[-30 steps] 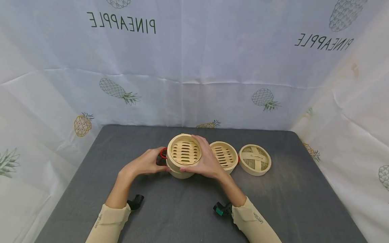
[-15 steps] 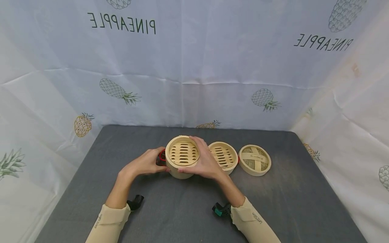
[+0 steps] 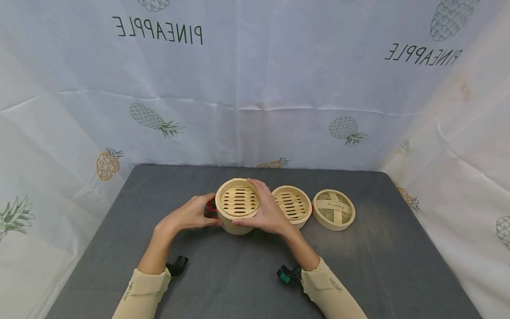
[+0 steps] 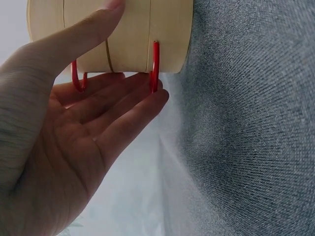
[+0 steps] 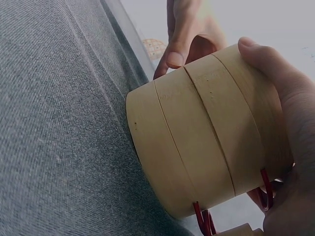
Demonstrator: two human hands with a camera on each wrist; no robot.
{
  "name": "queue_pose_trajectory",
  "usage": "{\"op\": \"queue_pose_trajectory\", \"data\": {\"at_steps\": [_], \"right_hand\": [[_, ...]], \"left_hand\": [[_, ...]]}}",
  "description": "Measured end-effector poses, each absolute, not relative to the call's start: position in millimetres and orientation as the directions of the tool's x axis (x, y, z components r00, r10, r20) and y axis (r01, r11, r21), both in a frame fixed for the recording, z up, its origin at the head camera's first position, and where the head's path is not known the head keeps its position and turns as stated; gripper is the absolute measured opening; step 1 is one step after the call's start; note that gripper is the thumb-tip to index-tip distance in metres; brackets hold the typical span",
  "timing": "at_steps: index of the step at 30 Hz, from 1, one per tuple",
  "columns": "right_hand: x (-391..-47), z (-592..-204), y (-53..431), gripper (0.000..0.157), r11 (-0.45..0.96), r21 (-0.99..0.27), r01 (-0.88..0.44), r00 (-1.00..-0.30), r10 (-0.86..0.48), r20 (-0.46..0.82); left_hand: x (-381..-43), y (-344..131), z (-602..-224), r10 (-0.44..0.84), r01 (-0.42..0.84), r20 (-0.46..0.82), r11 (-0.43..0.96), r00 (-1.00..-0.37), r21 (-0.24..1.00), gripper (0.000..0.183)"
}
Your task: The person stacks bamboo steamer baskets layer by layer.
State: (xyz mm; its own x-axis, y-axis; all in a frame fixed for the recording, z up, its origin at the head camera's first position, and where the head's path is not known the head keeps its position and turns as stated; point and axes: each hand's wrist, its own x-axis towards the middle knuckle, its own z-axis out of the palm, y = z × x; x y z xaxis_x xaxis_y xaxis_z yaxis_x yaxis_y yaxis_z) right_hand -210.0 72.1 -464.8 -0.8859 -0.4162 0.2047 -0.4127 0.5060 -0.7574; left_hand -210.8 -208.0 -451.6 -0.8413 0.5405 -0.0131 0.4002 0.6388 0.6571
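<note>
Pale cloth (image 3: 279,66), printed with pineapples and reversed PINEAPPLE lettering, hangs behind and to both sides of a grey worktop (image 3: 235,274) with rounded far corners. From left to right: a cream sleeve (image 3: 143,288), its cuff folded, extends in from the near side, a black device (image 3: 177,266) beside the wrist. The left hand (image 3: 192,212) holds a lower steamer basket (image 5: 165,142) between thumb and fingers; the thumb lies against the wall close to the dark seam, and the fingers reach behind, near the red loops (image 4: 156,64). This basket stands on the worktop near the far edge, slightly left of that edge's middle. An upper steamer basket (image 3: 239,201) sits on it, walls nearly aligned, its slotted floor visible from above. The right hand (image 3: 264,209) grips the upper basket, thumb on the near wall, fingers at the far right part of the rim. Farther right, a separate steamer basket (image 3: 292,204), uncovered and partly hidden by that hand, lies near the far edge, just right of its middle. Rightmost, toward the far right corner, a round lid (image 3: 334,212) with crossed bands lies just beside this basket, a red loop between them.
</note>
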Motion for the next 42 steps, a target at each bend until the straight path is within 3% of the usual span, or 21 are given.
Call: {"op": "queue_pose_trajectory", "data": {"at_steps": [26,42], "right_hand": [[-209,-464,74,0.124,0.499,-0.760,-0.416,-0.876,-0.445,0.187],[-211,-461,89,0.135,0.492,-0.750,-0.442,-0.862,-0.463,0.204]], "left_hand": [[-212,-209,-455,0.539,0.416,0.001,0.647,-0.842,0.639,0.075],[-212,-209,-456,0.545,0.417,0.009,0.630,-0.838,0.655,0.073]]}}
